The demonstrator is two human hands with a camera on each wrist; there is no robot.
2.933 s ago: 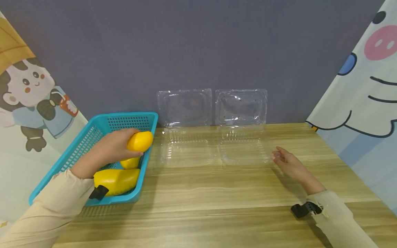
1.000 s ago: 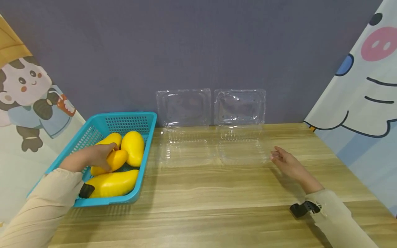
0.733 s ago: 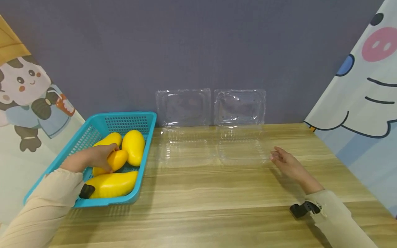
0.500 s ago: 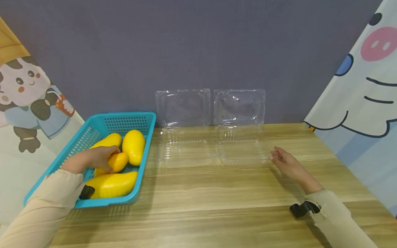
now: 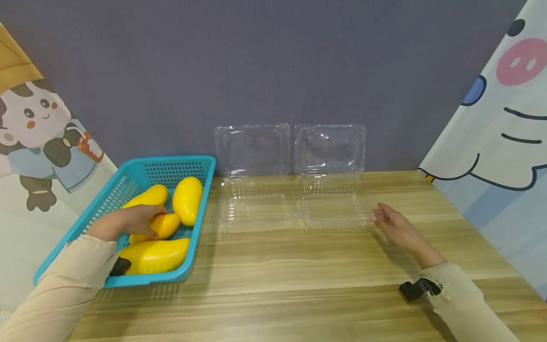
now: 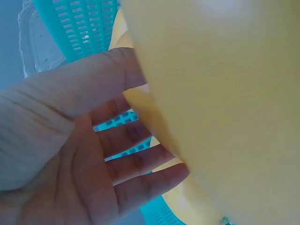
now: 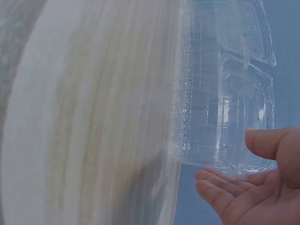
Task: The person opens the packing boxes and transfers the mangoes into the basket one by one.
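My left hand (image 5: 138, 222) reaches into a blue basket (image 5: 198, 237) and grips a small yellow-orange mango (image 5: 168, 225) between thumb and fingers. Around it lie more yellow mangoes: a mango (image 5: 188, 201) pointing away on the right, one partly hidden (image 5: 150, 195) behind the hand, and a long one (image 5: 159, 256) in front. In the left wrist view a large mango (image 6: 220, 93) fills the right side. My right hand (image 5: 397, 228) holds nothing, its fingers loosely bent beside the right clear container (image 5: 333, 221); whether they touch it I cannot tell.
A second clear plastic container (image 5: 256, 221) stands between the basket and the right one. Both lids are raised against the grey backdrop (image 5: 273, 61). Bare wooden table (image 5: 299, 285) stretches in front of them. Printed cloths hang on both sides.
From holding a mango high at the basket's right side, my left hand has moved left and down to the basket's middle. The right-hand mango has since shifted slightly rightward. My right hand stays put.
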